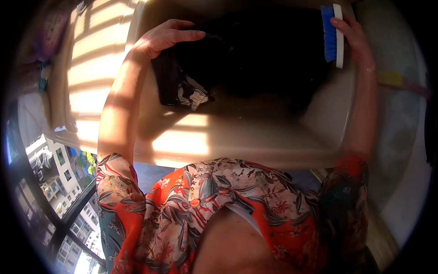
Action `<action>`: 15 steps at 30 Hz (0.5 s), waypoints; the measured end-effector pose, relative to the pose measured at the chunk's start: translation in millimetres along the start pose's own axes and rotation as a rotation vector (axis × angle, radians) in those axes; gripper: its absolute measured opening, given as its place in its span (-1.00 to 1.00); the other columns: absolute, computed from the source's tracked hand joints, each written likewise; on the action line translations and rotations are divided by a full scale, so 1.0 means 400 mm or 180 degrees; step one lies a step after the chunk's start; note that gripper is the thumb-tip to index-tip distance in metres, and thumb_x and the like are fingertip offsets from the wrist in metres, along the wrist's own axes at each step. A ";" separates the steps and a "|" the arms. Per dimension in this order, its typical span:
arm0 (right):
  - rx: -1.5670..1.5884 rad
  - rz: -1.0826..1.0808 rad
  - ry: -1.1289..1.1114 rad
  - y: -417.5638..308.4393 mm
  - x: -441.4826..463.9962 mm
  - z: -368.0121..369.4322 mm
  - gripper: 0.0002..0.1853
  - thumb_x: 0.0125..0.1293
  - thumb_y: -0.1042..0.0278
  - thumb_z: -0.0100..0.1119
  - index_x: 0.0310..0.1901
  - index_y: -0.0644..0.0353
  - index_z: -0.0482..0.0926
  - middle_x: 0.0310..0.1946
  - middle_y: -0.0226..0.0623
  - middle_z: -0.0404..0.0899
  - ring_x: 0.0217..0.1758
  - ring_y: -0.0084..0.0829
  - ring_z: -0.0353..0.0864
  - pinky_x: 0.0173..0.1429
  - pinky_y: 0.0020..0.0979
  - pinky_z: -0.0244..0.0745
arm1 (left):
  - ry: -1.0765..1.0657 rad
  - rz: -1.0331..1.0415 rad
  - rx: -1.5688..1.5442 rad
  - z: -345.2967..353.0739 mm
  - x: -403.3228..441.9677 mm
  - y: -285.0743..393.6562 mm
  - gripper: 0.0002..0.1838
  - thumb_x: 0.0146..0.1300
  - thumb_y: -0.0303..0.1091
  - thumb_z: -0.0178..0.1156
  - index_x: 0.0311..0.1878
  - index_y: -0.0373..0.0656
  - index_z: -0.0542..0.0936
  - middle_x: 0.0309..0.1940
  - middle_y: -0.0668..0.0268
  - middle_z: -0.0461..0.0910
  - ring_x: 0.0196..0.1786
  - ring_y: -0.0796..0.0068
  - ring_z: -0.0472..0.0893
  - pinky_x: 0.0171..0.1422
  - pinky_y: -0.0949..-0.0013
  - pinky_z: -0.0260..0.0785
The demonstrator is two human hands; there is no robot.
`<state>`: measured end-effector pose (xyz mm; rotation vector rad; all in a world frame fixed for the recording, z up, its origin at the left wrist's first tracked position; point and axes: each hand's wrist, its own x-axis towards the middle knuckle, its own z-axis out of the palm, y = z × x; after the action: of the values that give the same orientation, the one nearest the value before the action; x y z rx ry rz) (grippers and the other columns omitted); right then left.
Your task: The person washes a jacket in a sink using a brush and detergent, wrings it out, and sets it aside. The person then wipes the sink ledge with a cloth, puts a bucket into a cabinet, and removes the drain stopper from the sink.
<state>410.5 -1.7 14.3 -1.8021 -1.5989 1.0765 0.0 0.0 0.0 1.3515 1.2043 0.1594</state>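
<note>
A wide black cloth (pixel 269 50), apparently a garment, lies spread in a beige basin (pixel 273 153). Its folds are mostly lost in deep shadow. At its upper left edge, my left hand (pixel 166 37) grips the cloth, thumb lying over it and the other fingertips partly hidden in the dark. My right hand (pixel 357 43) is closed around a scrubbing brush (pixel 339 36) with a white back and blue bristles. The brush stands on its side at the cloth's right end, bristles facing left. A shiny, crumpled patch (pixel 194 93) shows at the cloth's lower left corner.
Sunlit ribbed surface (pixel 89 68) of the basin slopes along the left. A grey-green ledge (pixel 397 118) runs on the right, with a yellow and pink strip (pixel 392 80) on it. A window (pixel 68 214) with buildings outside is at lower left.
</note>
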 end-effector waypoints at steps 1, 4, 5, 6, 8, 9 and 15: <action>-0.0004 -0.0017 0.0016 -0.001 0.004 -0.002 -0.41 0.06 0.02 0.22 0.02 0.30 0.42 -0.23 -0.16 0.56 -0.19 -0.39 0.60 -0.13 -0.39 0.53 | 0.0419 -0.0058 0.0437 0.016 0.050 -0.038 -0.08 -0.10 0.00 0.38 0.24 -0.35 0.24 0.10 -0.01 0.40 0.18 0.25 0.39 0.23 0.37 0.20; -0.0195 0.0160 0.0498 0.066 0.042 0.175 -0.38 0.02 0.00 0.27 0.01 0.32 0.42 -0.26 -0.17 0.57 -0.23 -0.41 0.60 -0.19 -0.39 0.51 | 0.0148 -0.0023 0.0827 0.097 0.211 -0.224 -0.03 -0.17 -0.04 0.41 0.25 -0.40 0.21 0.09 -0.03 0.40 0.17 0.23 0.39 0.23 0.34 0.21; -0.0248 -0.0117 0.0463 0.060 0.042 0.268 -0.36 0.02 0.02 0.27 0.07 0.28 0.39 -0.25 -0.14 0.57 -0.19 -0.35 0.60 -0.15 -0.35 0.50 | 0.0334 0.0037 0.0913 0.110 0.203 -0.209 -0.09 -0.16 -0.06 0.40 0.21 -0.41 0.26 0.03 -0.01 0.43 0.12 0.24 0.43 0.19 0.33 0.24; -0.0377 -0.0660 0.0578 0.001 0.013 0.363 -0.31 0.03 0.02 0.27 0.16 0.20 0.33 -0.20 -0.13 0.56 -0.13 -0.30 0.58 -0.13 -0.33 0.50 | 0.0524 0.0150 0.0991 0.139 0.185 -0.172 -0.14 -0.16 -0.08 0.40 0.17 -0.41 0.31 -0.02 0.00 0.47 0.06 0.24 0.46 0.15 0.32 0.27; -0.0703 -0.1135 0.0415 -0.030 -0.062 0.580 -0.28 0.04 0.11 0.26 0.26 -0.06 0.20 -0.10 -0.05 0.44 -0.09 -0.11 0.53 -0.13 -0.24 0.50 | -0.0245 0.0000 0.0689 0.161 0.194 -0.170 -0.45 -0.09 -0.22 0.34 -0.06 -0.41 0.50 -0.28 0.09 0.57 -0.17 0.30 0.55 -0.04 0.34 0.36; -0.1029 -0.0954 0.0306 -0.047 -0.087 0.639 -0.31 0.05 0.01 0.19 0.22 0.01 0.22 -0.16 -0.02 0.42 -0.07 -0.04 0.47 -0.06 -0.16 0.44 | -0.0167 0.0082 0.0363 0.176 0.172 -0.172 -0.63 -0.05 -0.33 0.27 -0.21 -0.40 0.54 -0.37 0.15 0.58 -0.27 0.37 0.55 -0.13 0.36 0.37; -0.2577 -0.0198 0.0864 0.271 0.100 0.332 -0.39 0.15 0.03 0.09 0.26 -0.26 0.17 -0.06 -0.01 0.40 -0.09 -0.09 0.53 -0.17 -0.15 0.52 | -0.0114 -0.0538 -0.1004 0.241 0.032 -0.173 -0.66 0.00 -0.49 0.19 -0.11 -0.40 0.51 -0.37 0.21 0.57 -0.31 0.50 0.52 -0.23 0.49 0.37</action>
<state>365.3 -1.2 -155.8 -2.2268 -2.0521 0.1050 39.0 -74.6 -84.7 0.9710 1.2012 0.1948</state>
